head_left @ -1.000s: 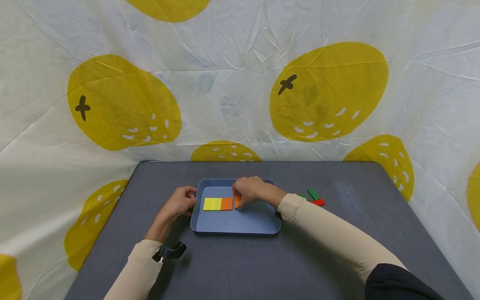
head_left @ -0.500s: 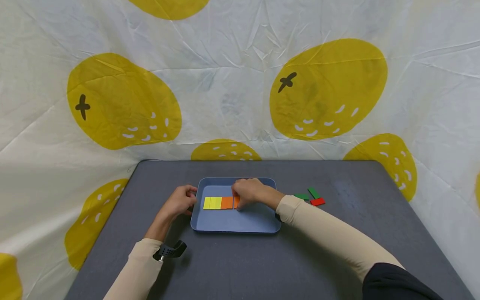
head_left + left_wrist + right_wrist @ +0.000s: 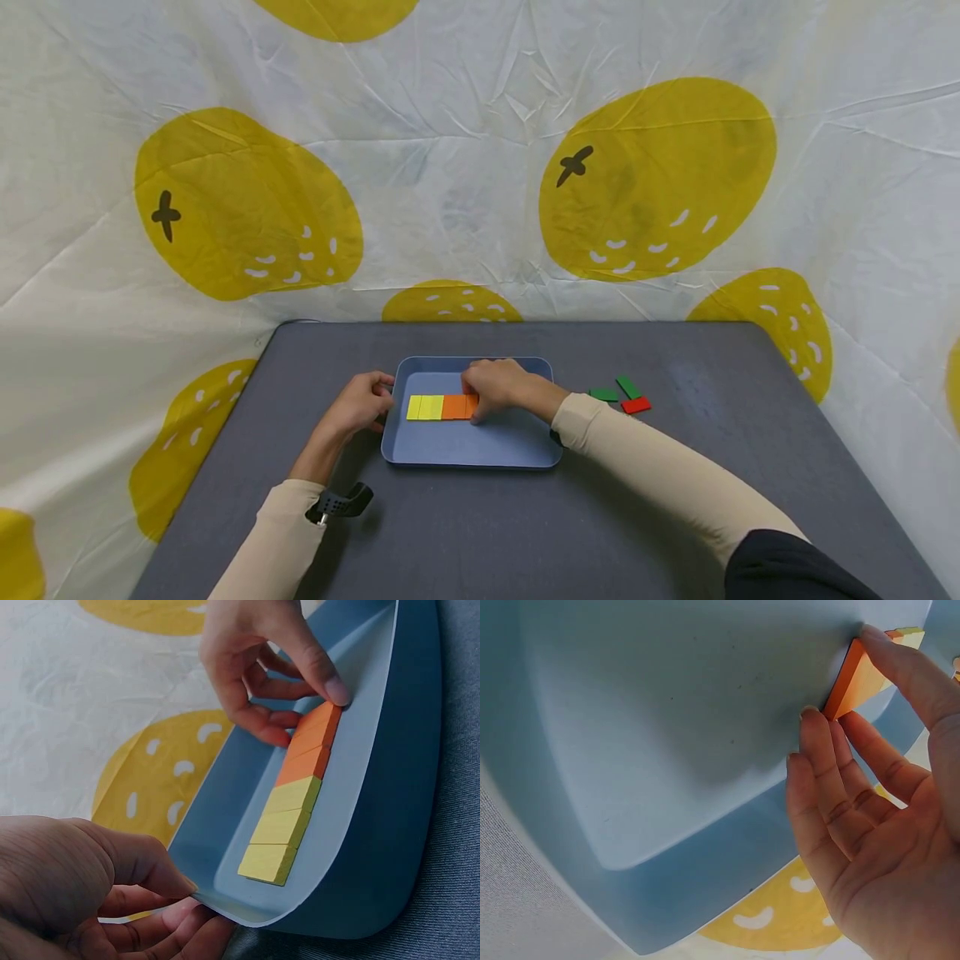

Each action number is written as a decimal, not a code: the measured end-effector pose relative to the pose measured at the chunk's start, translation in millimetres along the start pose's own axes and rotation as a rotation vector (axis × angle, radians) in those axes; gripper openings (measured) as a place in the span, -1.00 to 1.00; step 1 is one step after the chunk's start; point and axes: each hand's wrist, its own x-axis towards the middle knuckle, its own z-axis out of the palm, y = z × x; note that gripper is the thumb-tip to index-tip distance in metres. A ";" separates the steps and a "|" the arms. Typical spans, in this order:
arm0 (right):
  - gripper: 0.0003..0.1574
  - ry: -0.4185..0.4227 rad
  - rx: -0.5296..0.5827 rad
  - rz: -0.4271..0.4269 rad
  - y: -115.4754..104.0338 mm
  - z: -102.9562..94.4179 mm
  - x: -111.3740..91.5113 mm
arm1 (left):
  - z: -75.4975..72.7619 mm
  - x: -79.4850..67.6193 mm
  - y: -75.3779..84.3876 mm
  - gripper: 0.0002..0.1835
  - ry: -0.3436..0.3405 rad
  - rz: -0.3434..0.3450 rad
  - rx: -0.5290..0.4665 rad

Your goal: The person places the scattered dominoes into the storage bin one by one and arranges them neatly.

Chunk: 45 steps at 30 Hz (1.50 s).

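Much room lies right of the orange tile (image 3: 861,679) the right hand (image 3: 497,388) pinches; the left hand (image 3: 360,403) grips the tray (image 3: 471,454) edge.

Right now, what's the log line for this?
left grip: holds tray; right grip: pinches end orange block; yellow blocks: in tray; green blocks, red block: on table

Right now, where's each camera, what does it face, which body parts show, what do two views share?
Head: on the person's head, facing forward and down at the shallow blue rectangular tray; left hand, right hand and beige sleeves show.
Left wrist: on that wrist, looking along the row of flat rectangular yellow and orange tiles; both hands show.
Right wrist: on that wrist, looking across the tray floor at the end orange tile; right hand shows.
Shared: both wrist views show the right hand's grip on that tile.
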 end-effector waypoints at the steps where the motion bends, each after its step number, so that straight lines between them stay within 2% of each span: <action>1: -0.42 0.002 0.002 -0.001 -0.2 -0.4 -0.6 | -0.1 -0.1 0.2 -0.51 0.000 0.000 -0.001; 7: -0.30 0.023 0.024 -0.017 -0.8 -7.6 -10.5 | -0.7 -0.2 0.4 -0.51 -0.003 -0.004 -0.013; 20: -0.38 0.109 0.218 -0.090 12.2 -25.4 -43.8 | -1.0 1.7 -0.1 -0.50 0.007 0.003 -0.014; 27: -0.46 0.154 0.305 -0.089 23.3 -32.0 -61.7 | -0.6 2.7 1.4 -0.48 -0.002 0.010 -0.006; 37: -0.44 0.189 0.348 -0.070 43.6 -35.5 -84.0 | -0.2 2.2 1.6 -0.49 -0.001 0.013 0.007; 45: -0.50 0.256 0.395 -0.046 61.7 -33.1 -96.9 | 0.1 2.8 1.6 -0.49 -0.001 0.017 0.005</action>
